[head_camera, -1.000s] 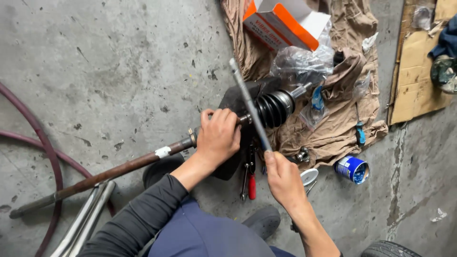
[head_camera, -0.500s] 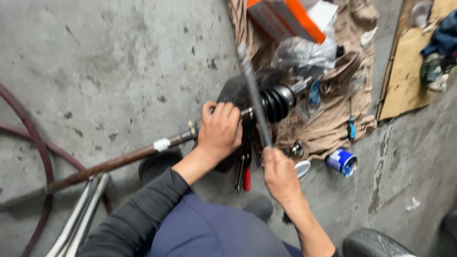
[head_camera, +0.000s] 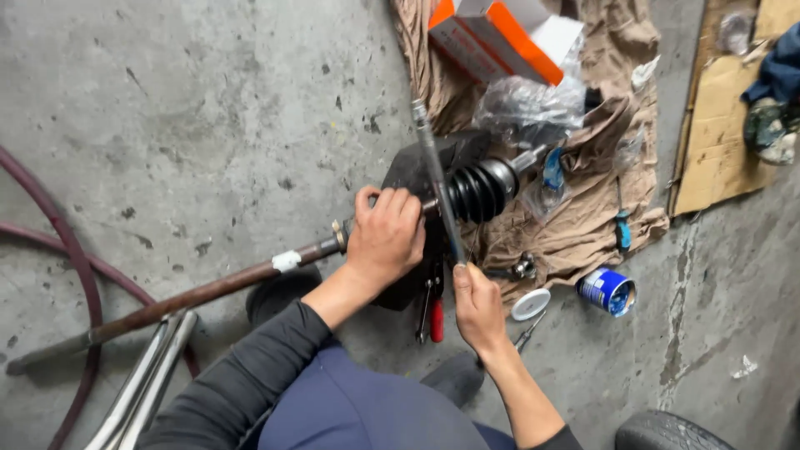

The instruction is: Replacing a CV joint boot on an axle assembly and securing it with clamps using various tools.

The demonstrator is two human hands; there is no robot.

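Change: the long metal rod (head_camera: 433, 175), a blurred streak half a second ago, now shows sharp and nearly upright; both hands keep their places.
Left hand (head_camera: 385, 237): fingers closed around the rusty axle shaft (head_camera: 208, 290), just beside the black ribbed boot (head_camera: 477, 192).
Right hand (head_camera: 477, 304): fingers pinched on the rod's lower end; the rod crosses in front of the boot.
Around: red-handled pliers (head_camera: 435, 312) on the concrete floor (head_camera: 208, 108), a blue can (head_camera: 608, 292), a white lid (head_camera: 531, 304), brown cloth (head_camera: 600, 225), an orange and white box (head_camera: 492, 33).

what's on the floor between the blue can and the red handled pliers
A white round lid lies between the blue can and the red-handled pliers, seen from the head camera.
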